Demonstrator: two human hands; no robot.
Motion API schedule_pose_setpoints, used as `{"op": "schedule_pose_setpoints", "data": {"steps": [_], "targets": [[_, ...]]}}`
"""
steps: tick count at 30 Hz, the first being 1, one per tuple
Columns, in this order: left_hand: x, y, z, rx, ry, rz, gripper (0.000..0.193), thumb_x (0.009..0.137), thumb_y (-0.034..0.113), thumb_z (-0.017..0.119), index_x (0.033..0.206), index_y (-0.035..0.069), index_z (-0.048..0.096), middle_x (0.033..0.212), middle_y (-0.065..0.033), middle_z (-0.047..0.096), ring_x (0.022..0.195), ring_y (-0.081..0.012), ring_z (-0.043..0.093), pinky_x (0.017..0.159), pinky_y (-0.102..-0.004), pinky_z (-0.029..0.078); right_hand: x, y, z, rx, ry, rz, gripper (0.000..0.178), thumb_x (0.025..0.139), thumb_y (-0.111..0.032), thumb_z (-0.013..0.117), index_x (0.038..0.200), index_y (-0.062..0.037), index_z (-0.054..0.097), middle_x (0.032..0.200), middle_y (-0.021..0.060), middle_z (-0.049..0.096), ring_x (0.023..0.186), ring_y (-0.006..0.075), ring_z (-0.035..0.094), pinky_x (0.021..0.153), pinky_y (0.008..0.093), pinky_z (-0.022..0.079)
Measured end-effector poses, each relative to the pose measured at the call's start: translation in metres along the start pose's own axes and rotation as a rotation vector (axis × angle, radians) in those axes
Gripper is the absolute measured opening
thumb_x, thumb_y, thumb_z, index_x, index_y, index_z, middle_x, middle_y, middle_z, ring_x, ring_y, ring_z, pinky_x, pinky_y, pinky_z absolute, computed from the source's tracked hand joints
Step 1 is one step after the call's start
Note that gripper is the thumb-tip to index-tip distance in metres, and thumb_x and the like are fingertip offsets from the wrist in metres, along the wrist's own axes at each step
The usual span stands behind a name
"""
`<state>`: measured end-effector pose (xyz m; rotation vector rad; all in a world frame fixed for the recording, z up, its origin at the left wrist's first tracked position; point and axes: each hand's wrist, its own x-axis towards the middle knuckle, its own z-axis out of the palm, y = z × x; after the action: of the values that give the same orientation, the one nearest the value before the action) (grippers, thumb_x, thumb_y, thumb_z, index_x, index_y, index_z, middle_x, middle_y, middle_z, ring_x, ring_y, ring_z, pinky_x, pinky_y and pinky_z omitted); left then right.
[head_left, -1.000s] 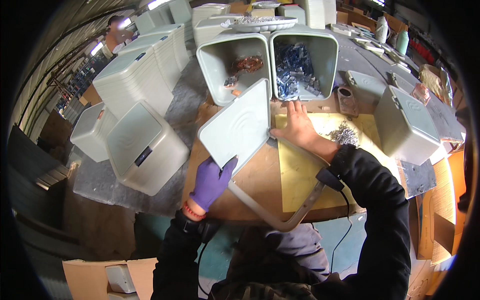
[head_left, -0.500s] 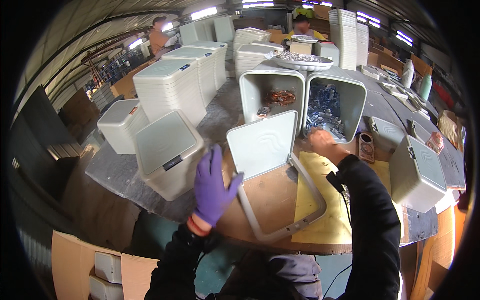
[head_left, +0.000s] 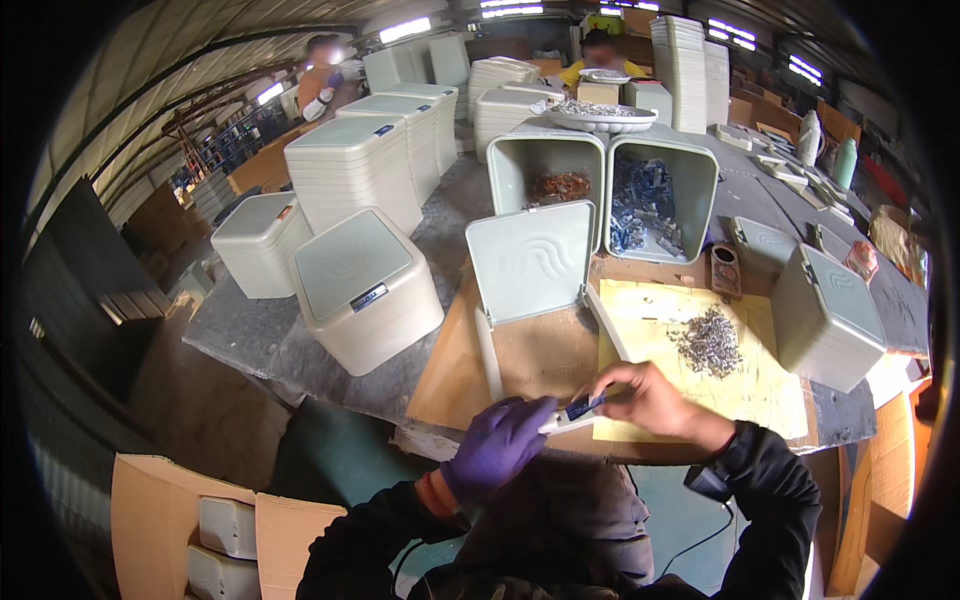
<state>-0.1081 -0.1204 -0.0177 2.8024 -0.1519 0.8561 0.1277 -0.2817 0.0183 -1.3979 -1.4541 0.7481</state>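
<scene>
In front of me lies a pale grey rectangular frame (head_left: 489, 362), with its hinged lid (head_left: 530, 262) standing up at the far side. My left hand (head_left: 497, 450), in a purple glove, grips the frame's near edge. Bare, my right hand (head_left: 652, 400) pinches a small dark blue piece (head_left: 581, 407) against that same edge, just right of the left hand's fingertips. Part of the near edge is hidden by my fingers. Past the lid, a bin on its side (head_left: 712, 200) holds many similar blue pieces; the bin beside it (head_left: 496, 165) holds orange-brown ones.
A pile of small metal parts (head_left: 708, 342) lies on a yellow sheet (head_left: 640, 310) to the right. Lidded bins (head_left: 362, 300) and tall stacks stand left; another bin (head_left: 828, 320) stands right. A cardboard box (head_left: 170, 510) is low left. Two people (head_left: 318, 88) (head_left: 600, 60) are beyond the table.
My right hand has come back from the blue-piece bin to the frame's near edge, bringing a blue piece. My left hand has moved right and closed on the frame. The lidded frame sits slightly differently.
</scene>
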Motion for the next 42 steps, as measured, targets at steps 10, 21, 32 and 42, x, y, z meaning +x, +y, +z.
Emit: {"op": "schedule_pose_setpoints", "data": {"steps": [10,21,32,42], "targets": [[0.023,0.029,-0.008,-0.032,-0.075,-0.113,0.101,0.090,0.055,0.069,0.154,-0.011,0.028,0.138,-0.0308,0.053,0.117,-0.0453,0.059,0.111,-0.0539,0.040,-0.016,0.003,0.044,-0.412,0.174,-0.112,0.040,0.085,0.000,0.077,0.119,-0.0049,0.056,0.104,0.0168,0.074,0.097,0.0409,0.071,0.081,0.0430,0.059],[0.027,0.023,0.011,0.363,-0.084,0.014,0.048,0.097,0.041,0.062,0.128,0.004,0.062,0.115,-0.0181,0.064,0.105,-0.0315,0.064,0.091,-0.0436,0.050,-0.026,-0.004,0.030,-1.283,0.065,-0.545,0.060,0.087,-0.020,0.071,0.137,0.0053,0.052,0.100,0.0179,0.069,0.096,0.0305,0.068,0.092,0.0404,0.055],[0.023,-0.001,-0.089,0.119,0.110,0.106,0.054,0.086,0.056,0.072,0.115,0.011,0.066,0.092,-0.0056,0.066,0.079,-0.0275,0.066,0.068,-0.0421,0.050,0.001,-0.081,0.084,-0.211,0.499,-0.663,0.070,0.071,-0.029,0.097,0.119,-0.0038,0.052,0.073,0.0026,0.066,0.059,0.0171,0.067,0.057,0.0323,0.055],[0.042,0.028,-0.097,-0.137,-0.419,-0.054,0.053,0.091,0.051,0.072,0.114,0.005,0.060,0.081,-0.0183,0.067,0.068,-0.0384,0.067,0.063,-0.0450,0.053,-0.017,-0.039,0.048,-0.285,0.284,-0.726,0.092,0.073,-0.028,0.097,0.139,0.0003,0.040,0.071,0.0064,0.066,0.089,0.0268,0.075,0.083,0.0417,0.056]]}}
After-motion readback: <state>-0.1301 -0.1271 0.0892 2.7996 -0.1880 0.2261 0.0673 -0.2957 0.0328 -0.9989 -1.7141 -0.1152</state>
